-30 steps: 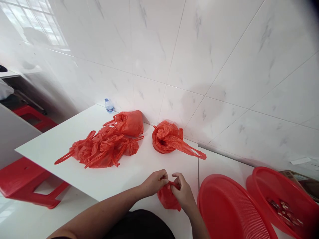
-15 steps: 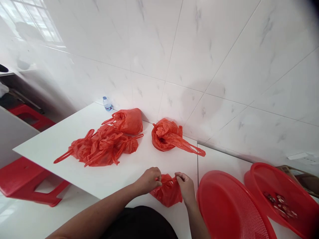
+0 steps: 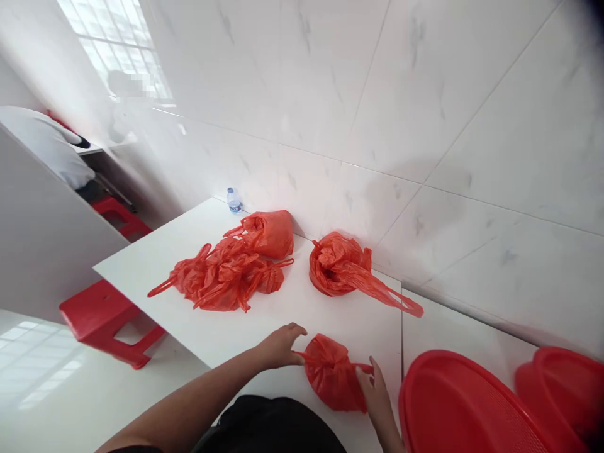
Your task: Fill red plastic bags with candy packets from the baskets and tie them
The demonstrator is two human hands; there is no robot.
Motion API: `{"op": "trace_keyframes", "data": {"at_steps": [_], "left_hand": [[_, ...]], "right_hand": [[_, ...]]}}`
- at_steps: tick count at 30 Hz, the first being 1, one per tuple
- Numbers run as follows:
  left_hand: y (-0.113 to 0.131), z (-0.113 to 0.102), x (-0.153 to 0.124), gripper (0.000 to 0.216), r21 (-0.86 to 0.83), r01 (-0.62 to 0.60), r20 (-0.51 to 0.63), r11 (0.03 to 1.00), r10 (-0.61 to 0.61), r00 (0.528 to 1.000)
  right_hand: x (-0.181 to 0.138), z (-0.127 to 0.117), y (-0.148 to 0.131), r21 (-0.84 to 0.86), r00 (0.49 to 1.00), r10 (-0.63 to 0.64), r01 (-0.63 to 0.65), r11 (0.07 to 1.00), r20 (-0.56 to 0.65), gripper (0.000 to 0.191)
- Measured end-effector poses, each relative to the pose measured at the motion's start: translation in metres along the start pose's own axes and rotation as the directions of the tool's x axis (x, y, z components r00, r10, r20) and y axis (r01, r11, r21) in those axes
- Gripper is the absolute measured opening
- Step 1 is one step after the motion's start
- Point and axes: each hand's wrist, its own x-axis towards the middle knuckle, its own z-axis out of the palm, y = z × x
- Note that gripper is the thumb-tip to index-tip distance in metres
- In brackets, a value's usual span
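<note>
Well, starting at the far left of my feed, a red stool (image 3: 101,318) stands on the floor below the edge of the white table (image 3: 155,264). At the table's far corner a water bottle (image 3: 233,201) stands against the tiled wall. Near it lies a heap of red bags (image 3: 221,286), and touching the heap at the back is a fuller bag (image 3: 268,233). Just to its right sits an open bag (image 3: 337,270), its handles trailing off to the right.

Nearer me, the left hand (image 3: 280,346) pinches a thin twisted handle of the small red bag (image 3: 333,377), which rests on the table's near edge between the two hands. The right hand (image 3: 377,393) grips the opposite handle at the bag's right side. The hands are apart, each closed on its own strand, with the gathered neck between them.

I judge that a knot at the neck is being drawn tight. Finishing it calls for an even outward pull on both strands, with the bag kept down on the table.

To the right, a red basket (image 3: 453,409) overlaps a second red basket (image 3: 561,384).
</note>
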Motion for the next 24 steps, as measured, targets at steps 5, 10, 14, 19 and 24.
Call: {"op": "trace_keyframes", "data": {"at_steps": [5,10,14,19,24], "left_hand": [[0.006,0.047,0.012,0.112,-0.031,-0.049,0.200,0.998,0.055,0.978],[0.004,0.049,0.016,0.032,0.090,-0.014,0.119,0.996,0.003,0.993],[-0.002,-0.012,0.012,0.025,0.120,0.055,-0.053,0.991,-0.049,0.997],[-0.002,-0.118,-0.014,0.034,0.134,0.199,-0.355,0.971,-0.140,0.924],[-0.006,-0.183,-0.042,0.035,0.123,0.490,-0.785,0.863,-0.217,0.580]], "right_hand": [[-0.020,0.043,0.012,0.041,0.979,-0.077,0.070,0.997,0.190,0.089],[-0.025,0.052,0.013,0.229,0.911,-0.092,-0.003,0.973,0.402,0.076],[-0.019,0.035,0.022,0.216,0.930,0.136,-0.219,0.952,0.343,0.078],[-0.017,0.027,0.043,0.185,0.919,0.265,-0.326,0.927,0.291,0.069],[-0.018,0.024,0.040,0.221,0.914,0.283,-0.352,0.909,0.291,0.066]]}}
